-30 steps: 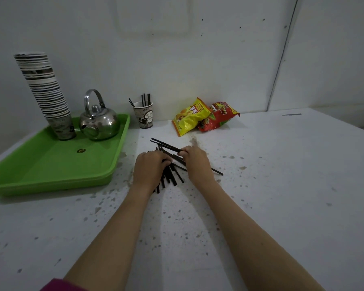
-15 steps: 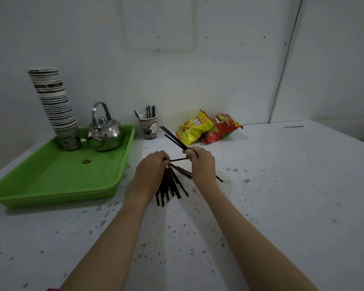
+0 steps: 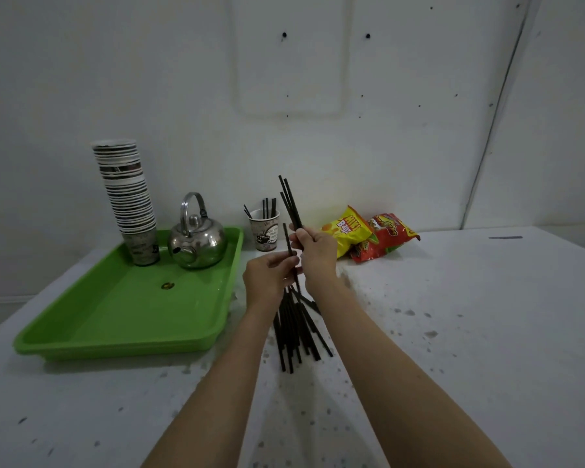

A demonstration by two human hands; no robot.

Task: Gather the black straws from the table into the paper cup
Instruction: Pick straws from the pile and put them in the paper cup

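A pile of black straws (image 3: 296, 327) lies on the white table, just below my hands. My right hand (image 3: 316, 253) is closed around a few black straws (image 3: 289, 202) that stick up and to the left. My left hand (image 3: 269, 276) pinches one black straw (image 3: 287, 238), held almost upright beside the right hand. The paper cup (image 3: 265, 233) stands near the wall behind my hands, with several straws standing in it.
A green tray (image 3: 122, 319) on the left carries a tall stack of paper cups (image 3: 127, 201) and a steel kettle (image 3: 196, 239). Two snack bags, one yellow (image 3: 347, 233) and one red (image 3: 384, 238), lie right of the cup. The wall is close behind.
Both hands have risen off the pile. The right hand has tilted its straws upright, and the left hand has lifted a single straw.
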